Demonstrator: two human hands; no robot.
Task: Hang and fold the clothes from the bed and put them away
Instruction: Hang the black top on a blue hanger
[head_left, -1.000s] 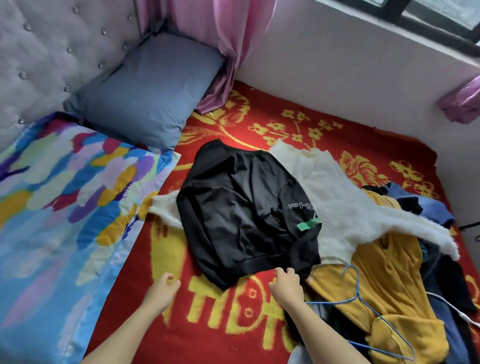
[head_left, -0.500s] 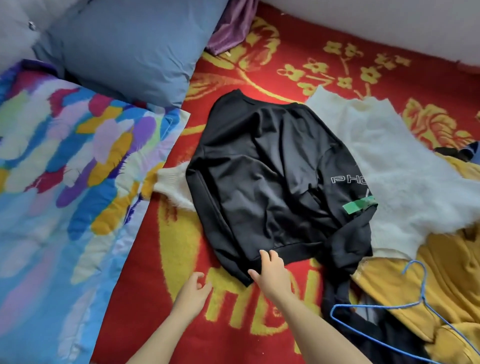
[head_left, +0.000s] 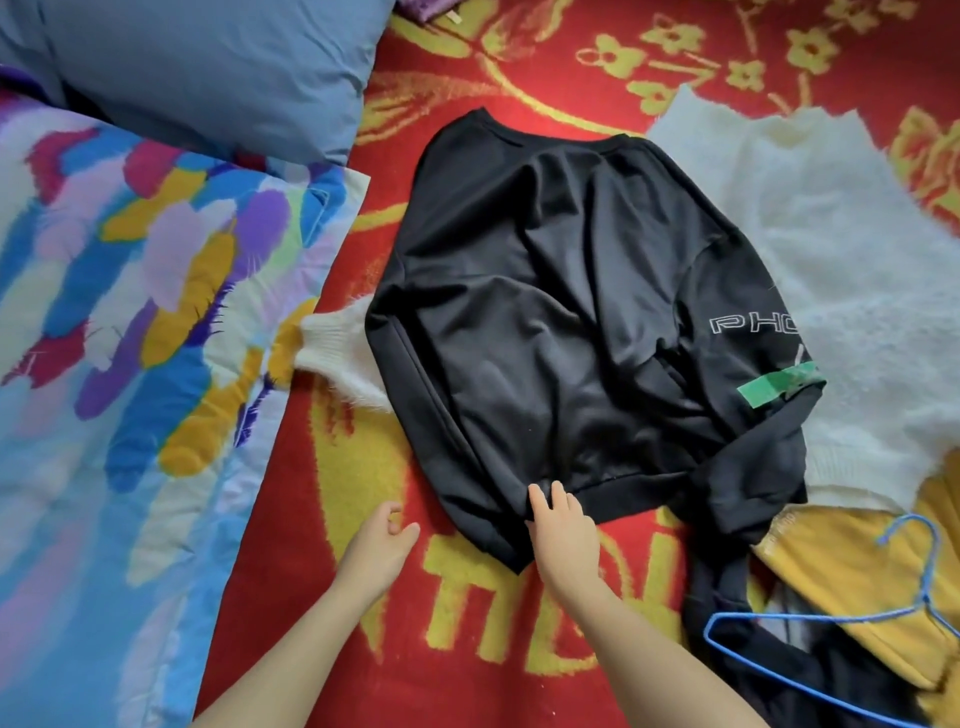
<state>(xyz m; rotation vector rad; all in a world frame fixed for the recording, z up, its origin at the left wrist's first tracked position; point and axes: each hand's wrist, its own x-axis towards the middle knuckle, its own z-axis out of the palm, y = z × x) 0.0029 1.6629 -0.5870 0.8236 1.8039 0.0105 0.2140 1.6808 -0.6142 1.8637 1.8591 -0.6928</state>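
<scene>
Head cam: barely started, I'd say. The black sweatshirt (head_left: 545, 322) lies flat and unfolded mid bed (head_left: 467, 686), right hand (head_left: 563, 530) resting straight-fingered on its 6 o'clock hem, left hand (head_left: 376, 545) loose, empty. At 4 o'clock, the white sweater (head_left: 831, 270), yellow top (head_left: 841, 571) and blue hanger (head_left: 831, 618) wait.

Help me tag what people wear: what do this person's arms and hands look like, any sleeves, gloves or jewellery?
The left hand and right hand are bare, with no gloves. Both forearms are uncovered down to the picture's edge, so no sleeves show. No watch, bracelet or ring is visible.
</scene>
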